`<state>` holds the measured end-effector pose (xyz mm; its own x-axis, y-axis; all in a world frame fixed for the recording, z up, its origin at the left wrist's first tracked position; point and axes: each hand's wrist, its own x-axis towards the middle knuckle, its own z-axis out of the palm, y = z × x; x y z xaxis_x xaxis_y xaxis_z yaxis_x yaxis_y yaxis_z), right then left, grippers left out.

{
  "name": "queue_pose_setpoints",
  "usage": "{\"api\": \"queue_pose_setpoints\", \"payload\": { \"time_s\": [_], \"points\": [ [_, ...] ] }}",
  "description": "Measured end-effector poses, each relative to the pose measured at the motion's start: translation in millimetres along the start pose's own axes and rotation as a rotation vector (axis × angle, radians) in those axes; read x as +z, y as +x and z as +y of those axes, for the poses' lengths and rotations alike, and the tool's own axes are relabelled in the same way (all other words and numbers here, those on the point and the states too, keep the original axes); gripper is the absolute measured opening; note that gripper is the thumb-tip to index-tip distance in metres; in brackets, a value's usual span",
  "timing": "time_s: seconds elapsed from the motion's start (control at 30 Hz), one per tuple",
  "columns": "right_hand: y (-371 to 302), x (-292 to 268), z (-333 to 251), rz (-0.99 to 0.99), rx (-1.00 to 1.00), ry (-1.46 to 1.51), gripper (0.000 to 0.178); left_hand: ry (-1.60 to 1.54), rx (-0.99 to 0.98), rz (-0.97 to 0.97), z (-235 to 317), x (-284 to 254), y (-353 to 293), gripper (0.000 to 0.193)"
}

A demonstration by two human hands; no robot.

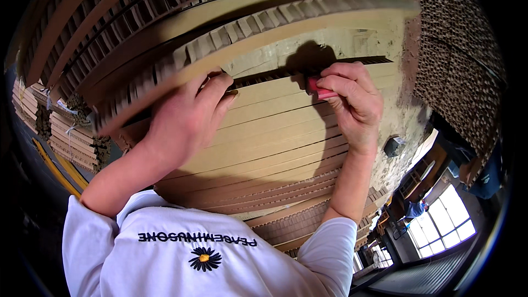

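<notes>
My left hand (190, 118) is closed at the near edge of a long honeycomb cardboard strip (242, 33), its fingertips partly hidden by the strip. Tilted, the strip stands raised over the worktop, and its ends are blurred. In my right hand (355, 96) is a small red object (320, 88), pinched between thumb and fingers; its exact kind does not show. Both hands are over a row of flat tan cardboard strips (269, 115) lying side by side. A dark gap with honeycomb edges runs along the far side of this row, beside the red object.
More honeycomb cardboard panels (137, 8) stand stacked at the far left. A large honeycomb stack (456, 49) rises on the right beside the worn, pale worktop (385, 49). Tied cardboard bundles (71, 135) and a yellow bar (58, 168) are at the left. A person (416, 209) is near the windows.
</notes>
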<state>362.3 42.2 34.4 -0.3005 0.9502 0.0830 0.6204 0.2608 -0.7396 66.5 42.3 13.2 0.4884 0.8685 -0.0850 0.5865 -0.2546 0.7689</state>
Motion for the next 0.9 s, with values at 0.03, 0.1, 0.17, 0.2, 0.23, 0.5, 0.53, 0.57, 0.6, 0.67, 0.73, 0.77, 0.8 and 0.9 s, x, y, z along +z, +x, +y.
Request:
{"api": "queue_pose_setpoints", "payload": {
  "time_s": [0.03,0.1,0.17,0.2,0.23,0.5,0.53,0.57,0.6,0.67,0.73,0.77,0.8,0.9],
  "points": [
    [1,-1,-1,-0.007,-0.002,-0.011,0.018,-0.026,-0.023,-0.011,-2,1,2,0.027],
    [3,-1,-3,-0.007,-0.003,-0.019,0.018,0.031,0.079,0.039,-5,-1,9,0.023],
    [4,1,-4,0.005,-0.002,-0.014,0.017,0.028,0.093,0.036,-7,-2,9,0.022],
    [4,3,-4,0.028,0.003,-0.006,0.018,0.024,0.093,0.036,-7,-1,9,0.022],
    [5,5,-5,0.051,0.008,0.001,0.019,0.02,0.093,0.035,-7,-1,9,0.021],
    [7,5,-3,0.038,0.002,-0.002,0.023,-0.062,0.039,0.005,-4,-2,10,0.018],
    [7,6,-4,0.039,0.004,0.005,0.023,-0.075,0.034,0.004,-3,-1,10,0.018],
    [7,6,-4,0.041,0.007,0.012,0.023,-0.089,0.029,0.002,-3,-1,10,0.018],
    [7,6,-4,0.042,0.004,0.013,0.023,-0.099,0.028,0.008,-2,-1,10,0.018],
    [7,7,-2,0.043,-0.001,0.016,0.023,-0.119,0.026,0.018,0,-1,11,0.018],
    [7,6,-3,0.036,0.013,0.026,0.022,-0.126,0.041,0.015,-1,0,11,0.018],
    [6,6,-3,0.033,0.021,0.031,0.022,-0.129,0.048,0.013,-1,1,12,0.019],
    [5,4,-4,0.032,0.06,0.071,0.021,-0.147,0.043,0.009,-1,2,13,0.019],
    [-5,-2,-2,0.157,0.162,0.325,0.02,-0.175,0.041,0.003,3,2,16,0.019]
  ]
}}
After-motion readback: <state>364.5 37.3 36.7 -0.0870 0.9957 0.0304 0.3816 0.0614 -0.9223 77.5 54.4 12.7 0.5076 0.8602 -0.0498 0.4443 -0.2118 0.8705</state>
